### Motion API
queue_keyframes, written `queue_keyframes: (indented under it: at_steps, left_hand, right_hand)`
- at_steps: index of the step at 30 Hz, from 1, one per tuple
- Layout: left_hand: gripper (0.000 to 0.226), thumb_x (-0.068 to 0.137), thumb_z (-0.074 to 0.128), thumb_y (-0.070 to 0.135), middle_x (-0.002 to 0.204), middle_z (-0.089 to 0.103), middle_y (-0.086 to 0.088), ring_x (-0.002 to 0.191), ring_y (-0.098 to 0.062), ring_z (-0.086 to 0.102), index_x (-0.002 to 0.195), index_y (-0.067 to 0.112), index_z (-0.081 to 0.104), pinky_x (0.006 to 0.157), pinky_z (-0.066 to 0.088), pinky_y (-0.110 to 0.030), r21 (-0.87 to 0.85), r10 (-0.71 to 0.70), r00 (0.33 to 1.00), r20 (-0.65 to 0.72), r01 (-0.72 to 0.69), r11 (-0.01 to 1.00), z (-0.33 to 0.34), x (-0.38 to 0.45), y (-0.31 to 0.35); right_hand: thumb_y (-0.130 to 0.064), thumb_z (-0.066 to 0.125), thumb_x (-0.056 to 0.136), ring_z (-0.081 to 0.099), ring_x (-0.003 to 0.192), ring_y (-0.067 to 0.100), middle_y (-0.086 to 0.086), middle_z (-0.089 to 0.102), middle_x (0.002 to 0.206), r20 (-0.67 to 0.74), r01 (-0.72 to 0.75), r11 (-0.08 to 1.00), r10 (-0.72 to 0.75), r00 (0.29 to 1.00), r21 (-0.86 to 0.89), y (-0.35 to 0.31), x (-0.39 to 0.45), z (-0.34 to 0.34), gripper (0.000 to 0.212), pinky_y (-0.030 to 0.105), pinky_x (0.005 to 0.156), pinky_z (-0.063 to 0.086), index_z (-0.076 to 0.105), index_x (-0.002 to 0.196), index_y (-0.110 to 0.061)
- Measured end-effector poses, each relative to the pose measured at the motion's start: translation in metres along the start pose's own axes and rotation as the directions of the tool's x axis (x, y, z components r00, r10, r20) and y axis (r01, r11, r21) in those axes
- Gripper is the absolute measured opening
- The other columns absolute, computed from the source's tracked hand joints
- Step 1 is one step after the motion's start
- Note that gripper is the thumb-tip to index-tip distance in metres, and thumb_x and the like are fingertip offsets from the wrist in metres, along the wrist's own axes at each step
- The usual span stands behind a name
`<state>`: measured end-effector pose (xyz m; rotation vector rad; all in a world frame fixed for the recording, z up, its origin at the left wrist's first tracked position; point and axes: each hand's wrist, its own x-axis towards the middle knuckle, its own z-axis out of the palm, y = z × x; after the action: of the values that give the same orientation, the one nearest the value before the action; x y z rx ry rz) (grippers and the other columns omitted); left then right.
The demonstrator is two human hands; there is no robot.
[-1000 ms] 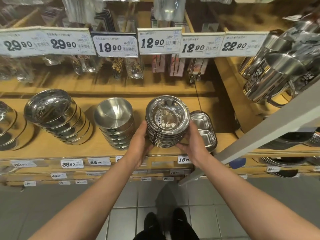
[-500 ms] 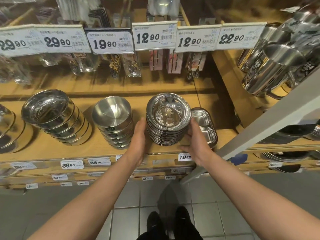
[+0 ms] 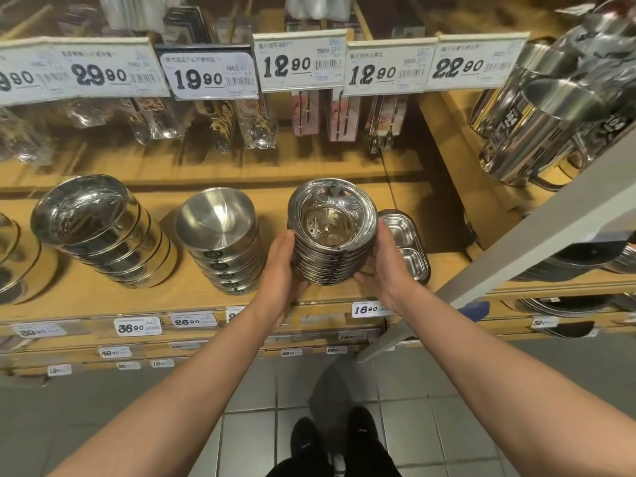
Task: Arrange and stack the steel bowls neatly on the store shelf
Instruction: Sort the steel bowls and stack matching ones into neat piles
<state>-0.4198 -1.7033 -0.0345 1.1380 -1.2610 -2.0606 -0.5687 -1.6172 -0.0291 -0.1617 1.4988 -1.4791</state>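
— Steel on wood: where does the stack (image 3: 332,232) sit against the hands?

— Between them. The left hand (image 3: 280,266) presses its palm and fingers against the stack's left side, thumb up along the rims. The right hand (image 3: 387,266) cups the right side, fingers curled round the lower bowls from behind and below.

— So both are holding it?

— Yes, each hand clasps the stack, one per flank. The top bowl's mouth tips slightly toward the camera, above both thumbs.

— Is it resting on the shelf (image 3: 444,266)?

— Its base is hidden by the fingers, so I cannot tell whether it touches the board.

— What lies beyond the grip?

— Just past the right hand's knuckles, a divided tray (image 3: 409,246), touching or nearly touching that hand. Just outside the left hand stands a matte stack (image 3: 220,242) of deeper bowls, close to its back. Further out on that side leans a tilted shiny stack (image 3: 99,228). Below the right wrist, on the shelf edge, a tag (image 3: 366,309) reads 16.90.
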Motion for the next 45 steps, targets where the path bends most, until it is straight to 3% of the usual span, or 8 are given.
queue_keyframes:
  at_steps: [4,9,16,19,23,32,38,45]
  left_hand:
    - [0.036,0.106,0.035,0.044,0.093,0.075,0.026,0.083,0.014,0.067,0.112,0.031,0.068,0.075,0.054,-0.028,0.060,0.047,0.999,0.014,-0.048,0.997,-0.002,0.003,0.008]
    - [0.039,0.108,0.030,0.044,0.090,0.075,0.028,0.082,0.014,0.068,0.108,0.031,0.067,0.056,0.052,-0.009,0.049,0.031,0.998,0.060,-0.034,0.998,0.004,0.000,0.014]
    - [0.043,0.106,0.036,0.044,0.089,0.072,0.034,0.083,0.017,0.066,0.089,0.056,0.074,0.069,0.059,-0.022,0.150,0.007,0.998,0.059,-0.016,0.989,-0.008,-0.020,0.008]
    - [0.021,0.100,0.052,0.037,0.107,0.071,0.017,0.108,-0.006,0.063,0.096,0.037,0.073,0.102,0.050,-0.047,0.295,-0.022,0.996,-0.091,0.048,0.954,-0.028,-0.045,0.005]
    - [0.020,0.101,0.054,0.025,0.117,0.072,-0.003,0.109,-0.019,0.066,0.106,0.022,0.073,0.096,0.055,-0.040,0.305,-0.040,0.980,-0.195,0.099,0.947,-0.068,-0.079,0.012]
    - [0.042,0.102,0.053,0.032,0.135,0.058,-0.009,0.119,-0.024,0.057,0.139,0.013,0.054,0.077,0.055,-0.034,0.011,-0.048,0.927,-0.372,0.056,0.998,-0.129,-0.080,0.049]
    - [0.057,0.104,0.042,0.046,0.160,0.032,-0.011,0.142,-0.033,0.036,0.155,0.022,0.033,0.082,0.054,-0.042,-0.128,-0.160,0.923,-0.350,0.122,0.984,-0.128,-0.045,0.051]
    - [0.051,0.104,0.032,0.056,0.125,0.064,0.000,0.093,-0.014,0.064,0.146,0.030,0.043,0.103,0.048,-0.057,-0.132,-0.181,0.979,-0.096,0.168,0.977,-0.152,-0.008,0.040]
  right_hand:
    - [-0.061,0.033,0.102,0.045,0.136,0.021,-0.001,0.053,0.146,-0.027,0.025,0.999,-0.026,0.999,-0.042,-0.002,-0.004,-0.001,0.055,0.051,0.111,0.040,0.049,0.145,-0.032]
    - [-0.055,0.035,0.104,0.052,0.127,0.017,-0.005,0.060,0.135,-0.032,0.029,0.997,-0.031,0.999,-0.067,-0.007,-0.008,-0.002,0.042,0.050,0.106,0.045,0.055,0.135,-0.034]
    - [-0.050,0.028,0.107,0.056,0.118,0.015,-0.006,0.061,0.128,-0.048,-0.006,0.998,0.003,0.999,-0.069,-0.002,-0.028,-0.002,0.041,0.048,0.101,0.052,0.055,0.131,-0.031]
    - [-0.045,0.031,0.108,0.058,0.108,0.011,-0.007,0.061,0.118,-0.116,-0.036,0.983,0.015,0.993,-0.182,0.011,-0.050,-0.005,0.033,0.034,0.082,0.054,0.055,0.121,-0.027]
    - [-0.032,0.038,0.108,0.060,0.098,0.008,-0.006,0.064,0.105,-0.050,-0.080,0.948,0.068,0.996,-0.307,0.021,-0.072,-0.001,0.022,0.030,0.075,0.052,0.059,0.105,-0.025]
    - [-0.040,0.048,0.105,0.056,0.124,0.020,0.005,0.056,0.139,0.196,-0.112,0.930,0.190,0.962,-0.349,0.016,-0.083,0.065,0.047,0.043,0.098,0.055,0.046,0.146,-0.017]
    - [-0.041,0.040,0.108,0.029,0.149,0.023,-0.009,0.018,0.168,0.157,-0.068,0.966,0.110,0.981,-0.250,0.040,-0.053,0.129,0.055,0.047,0.108,0.046,0.023,0.159,-0.034]
    - [-0.048,0.038,0.106,0.055,0.119,0.008,-0.009,0.057,0.141,0.008,-0.017,1.000,0.017,1.000,0.017,0.062,-0.023,0.168,0.029,0.050,0.108,0.043,0.057,0.127,-0.041]
